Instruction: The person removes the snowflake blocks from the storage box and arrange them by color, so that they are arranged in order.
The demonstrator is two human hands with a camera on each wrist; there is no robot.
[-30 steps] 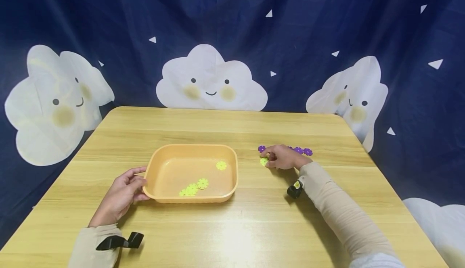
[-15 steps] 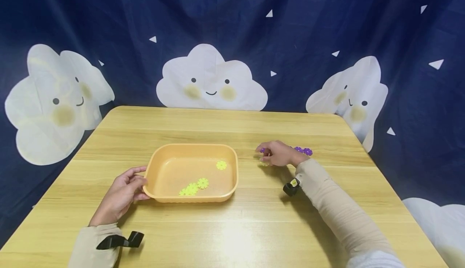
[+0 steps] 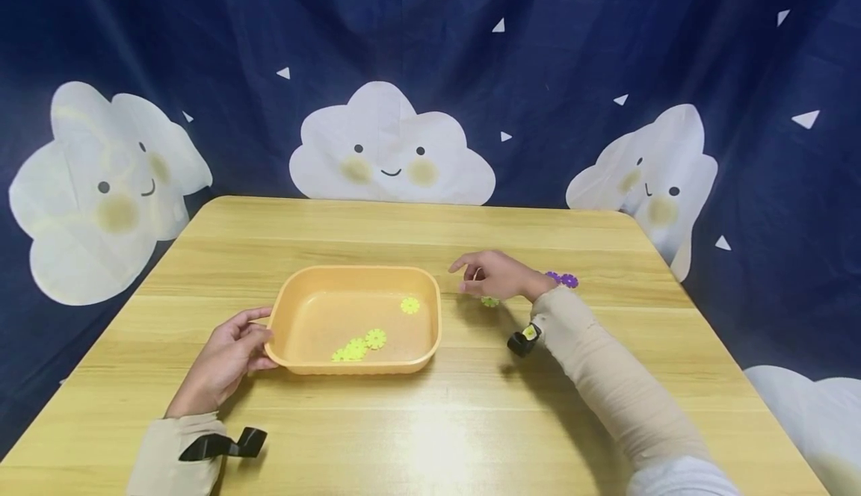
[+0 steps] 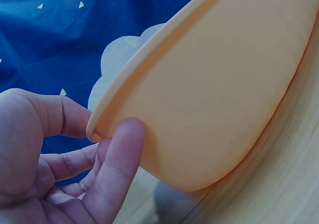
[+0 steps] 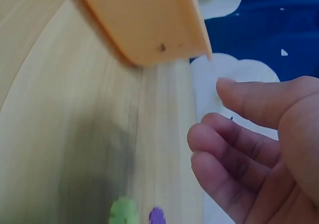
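Note:
My left hand (image 3: 218, 365) pinches the left rim of a shallow orange plastic tray (image 3: 285, 354). In the left wrist view the thumb (image 4: 127, 149) presses the tray's outer wall, with a finger at the rim. Several yellow flower-shaped pieces (image 3: 375, 339) lie inside the tray. Right of it, my right hand (image 3: 501, 276) hovers over the table, fingers loosely bent. Nothing shows between thumb and fingers in the right wrist view. A yellow-green flower piece (image 5: 123, 211) and a purple flower piece (image 5: 157, 216) lie on the table below that hand.
More purple flower pieces (image 3: 569, 281) lie on the wooden table (image 3: 403, 234) beyond the right wrist, partly hidden by it. A dark blue curtain (image 3: 551, 55) with clouds hangs behind the table's far edge. Each sleeve carries a black strap-like mount (image 3: 222, 445).
My right hand has lifted from the yellow-green piece and moved left toward the tray, with that piece still on the table. The left hand and tray stay in place.

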